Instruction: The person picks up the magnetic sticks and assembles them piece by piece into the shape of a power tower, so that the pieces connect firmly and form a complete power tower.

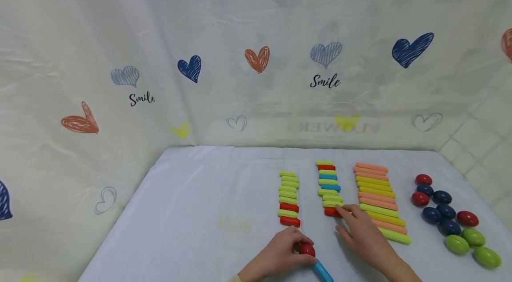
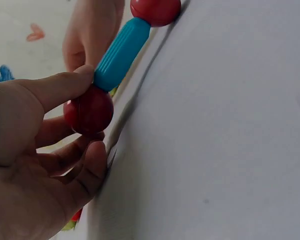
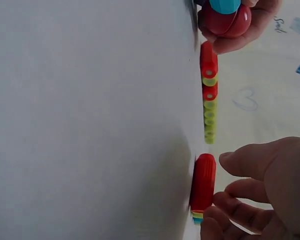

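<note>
My left hand (image 1: 278, 251) holds a red ball (image 1: 307, 250) that is joined to one end of a blue rod (image 1: 322, 271). A second red ball (image 2: 157, 11) sits at the rod's other end, in the left wrist view. The thumb lies where ball and rod meet, and the fingers curl beneath the ball. Over the near end of the middle row is my right hand (image 1: 366, 234). Its fingertips reach a short red rod (image 3: 203, 181), while the thumb stands apart from that rod in the right wrist view.
A row of green and red rods (image 1: 288, 194) lies to the left of the middle row. Longer orange, yellow and green rods (image 1: 378, 202) lie to the right. Farther right are loose red, blue (image 1: 449, 227) and green (image 1: 487, 257) balls. A heart-printed sheet (image 1: 256, 95) hangs behind the table.
</note>
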The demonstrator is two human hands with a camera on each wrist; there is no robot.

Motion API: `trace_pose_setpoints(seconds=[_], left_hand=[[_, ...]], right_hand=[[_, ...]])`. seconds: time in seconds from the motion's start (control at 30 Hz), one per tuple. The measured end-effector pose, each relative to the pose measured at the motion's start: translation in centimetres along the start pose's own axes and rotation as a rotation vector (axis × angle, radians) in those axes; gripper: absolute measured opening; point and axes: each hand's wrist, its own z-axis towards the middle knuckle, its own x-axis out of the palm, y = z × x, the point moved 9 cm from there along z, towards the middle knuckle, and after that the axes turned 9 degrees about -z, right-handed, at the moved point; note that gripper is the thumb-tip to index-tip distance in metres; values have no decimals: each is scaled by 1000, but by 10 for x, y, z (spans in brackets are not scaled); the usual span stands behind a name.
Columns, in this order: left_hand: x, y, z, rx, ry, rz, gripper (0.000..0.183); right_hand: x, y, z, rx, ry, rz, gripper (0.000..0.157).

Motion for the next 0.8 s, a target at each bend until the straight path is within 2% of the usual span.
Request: trace_pose_setpoints(seconds=[0.13, 0.27, 0.37, 0.57, 0.67, 0.8], left_hand=[[2, -3, 0, 16, 11, 5, 28], [2, -2, -1, 1, 11, -2, 27], [2, -2, -1, 1, 13, -13, 25], [3, -2, 2, 28, -15, -13, 21], [2, -2, 3, 45, -63, -17, 20], [0, 1, 2, 33, -142, -88, 20]], right_hand=[[-2, 0, 1, 2, -25, -18, 48], [-5, -2, 3, -1, -35, -14, 31], [-3, -3, 6, -2, 12, 21, 22], [6, -1, 5, -3, 136, 60, 27], [13, -1, 1, 33, 190, 200, 30], [27, -4, -5, 153, 305, 536, 40]])
